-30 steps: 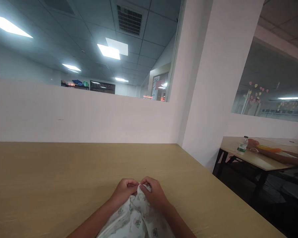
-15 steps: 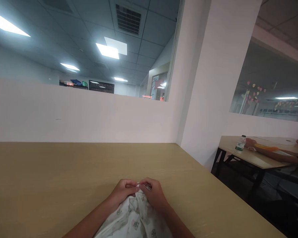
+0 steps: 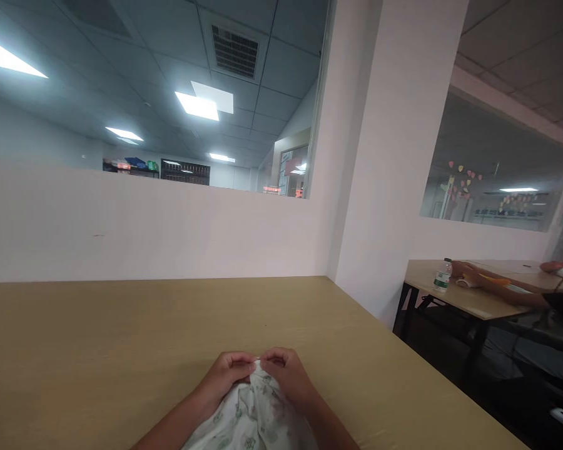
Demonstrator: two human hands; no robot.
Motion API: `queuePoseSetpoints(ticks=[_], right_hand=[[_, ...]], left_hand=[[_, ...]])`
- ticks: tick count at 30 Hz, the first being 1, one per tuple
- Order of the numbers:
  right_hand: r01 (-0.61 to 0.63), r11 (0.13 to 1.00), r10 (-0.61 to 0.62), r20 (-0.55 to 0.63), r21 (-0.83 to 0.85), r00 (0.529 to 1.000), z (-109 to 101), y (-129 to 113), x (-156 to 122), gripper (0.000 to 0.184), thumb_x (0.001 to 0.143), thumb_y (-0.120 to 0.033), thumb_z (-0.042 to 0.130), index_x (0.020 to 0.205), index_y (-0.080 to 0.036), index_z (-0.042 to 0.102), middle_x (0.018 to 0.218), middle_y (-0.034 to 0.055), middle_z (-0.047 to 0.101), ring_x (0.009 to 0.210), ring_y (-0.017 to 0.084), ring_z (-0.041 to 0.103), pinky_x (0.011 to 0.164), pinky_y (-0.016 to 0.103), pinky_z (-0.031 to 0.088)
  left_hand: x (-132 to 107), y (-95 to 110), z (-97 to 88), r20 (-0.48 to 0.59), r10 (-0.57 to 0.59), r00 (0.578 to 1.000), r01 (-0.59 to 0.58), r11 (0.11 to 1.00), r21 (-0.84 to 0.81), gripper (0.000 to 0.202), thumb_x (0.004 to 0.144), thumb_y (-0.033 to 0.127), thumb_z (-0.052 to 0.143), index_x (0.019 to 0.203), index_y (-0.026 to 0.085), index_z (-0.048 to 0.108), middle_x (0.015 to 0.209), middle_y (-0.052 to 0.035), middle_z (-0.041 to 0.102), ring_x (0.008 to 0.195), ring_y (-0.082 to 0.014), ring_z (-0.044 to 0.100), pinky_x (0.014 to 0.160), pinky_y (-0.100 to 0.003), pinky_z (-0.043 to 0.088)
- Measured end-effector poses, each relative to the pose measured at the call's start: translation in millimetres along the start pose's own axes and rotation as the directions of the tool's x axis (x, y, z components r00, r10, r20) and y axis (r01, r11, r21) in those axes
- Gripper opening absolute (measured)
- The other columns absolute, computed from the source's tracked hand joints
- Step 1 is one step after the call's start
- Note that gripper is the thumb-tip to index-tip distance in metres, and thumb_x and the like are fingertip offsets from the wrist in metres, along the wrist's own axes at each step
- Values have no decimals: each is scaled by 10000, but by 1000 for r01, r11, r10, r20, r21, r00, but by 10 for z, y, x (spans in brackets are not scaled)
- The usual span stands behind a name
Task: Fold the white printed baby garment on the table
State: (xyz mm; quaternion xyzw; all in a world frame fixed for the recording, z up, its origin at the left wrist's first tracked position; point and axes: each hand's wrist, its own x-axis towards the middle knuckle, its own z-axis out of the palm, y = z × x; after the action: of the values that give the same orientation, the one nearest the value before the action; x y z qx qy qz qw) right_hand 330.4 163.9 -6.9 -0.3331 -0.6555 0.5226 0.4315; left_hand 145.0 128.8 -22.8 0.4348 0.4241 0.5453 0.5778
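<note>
A white cloth with small green prints [image 3: 251, 420] lies bunched on the wooden table [image 3: 122, 337] at the bottom middle of the head view. My left hand [image 3: 228, 375] and my right hand [image 3: 286, 375] sit side by side on its far edge. Both hands are closed, pinching the cloth's top edge between fingers and thumbs, with their fingertips almost touching. My forearms run along either side of the cloth, and its lower part runs out of the picture.
A white partition wall [image 3: 145, 231] backs the table and a white pillar [image 3: 385, 187] stands at the right. Beyond a gap, a second table [image 3: 455, 300] holds a water bottle [image 3: 441, 276]; another person's arm [image 3: 502, 289] rests on it.
My hands keep the same pinch on the cloth and sit slightly lower in the picture. The view has swung a little to the right.
</note>
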Motion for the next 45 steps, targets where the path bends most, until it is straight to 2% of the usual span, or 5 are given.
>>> queuePoseSetpoints(ticks=[7, 13, 18, 31, 45], right_hand=[[51, 993, -58, -63, -107, 996, 82, 115, 9, 189, 772, -303, 676, 798, -119, 713, 745, 51, 667, 706, 170, 587, 654, 259, 420], [77, 986, -89, -77, -148, 993, 103, 112, -11, 187, 787, -294, 642, 804, -120, 706, 757, 56, 669, 714, 174, 593, 666, 264, 437], [104, 979, -113, -42, -174, 993, 78, 105, -19, 203, 819, -317, 634, 836, -124, 695, 774, 47, 657, 731, 168, 577, 669, 258, 425], [65, 991, -68, -27, -118, 997, 77, 227, 69, 200, 794, -331, 664, 819, -133, 672, 752, 45, 638, 700, 167, 557, 634, 254, 404], [227, 912, -280, -114, -342, 953, 144, 62, -76, 89, 746, -184, 597, 789, -160, 672, 809, 63, 681, 779, 198, 629, 738, 279, 463]], left_hand=[[-7, -24, -25, -19, -52, 998, 52, 999, 1, 606, 513, 459, 982, 938, 72, 791, 874, -133, 741, 758, -175, 629, 719, -250, 468], [33, -68, -36, -42, -72, 997, 71, 997, -29, 572, 476, 457, 995, 843, 84, 763, 818, -88, 722, 751, -173, 638, 720, -246, 480], [50, -77, -36, 2, -52, 999, 52, 998, -21, 552, 513, 442, 989, 833, 65, 743, 737, -69, 680, 665, -144, 587, 628, -227, 420], [35, -127, -43, 21, 13, 1000, -12, 1000, -24, 597, 568, 512, 956, 922, 90, 726, 834, -72, 675, 726, -142, 574, 672, -231, 418], [-53, -101, 37, -42, 104, 994, -101, 993, 57, 607, 622, 593, 893, 924, 101, 706, 877, -81, 678, 790, -171, 589, 709, -245, 423]])
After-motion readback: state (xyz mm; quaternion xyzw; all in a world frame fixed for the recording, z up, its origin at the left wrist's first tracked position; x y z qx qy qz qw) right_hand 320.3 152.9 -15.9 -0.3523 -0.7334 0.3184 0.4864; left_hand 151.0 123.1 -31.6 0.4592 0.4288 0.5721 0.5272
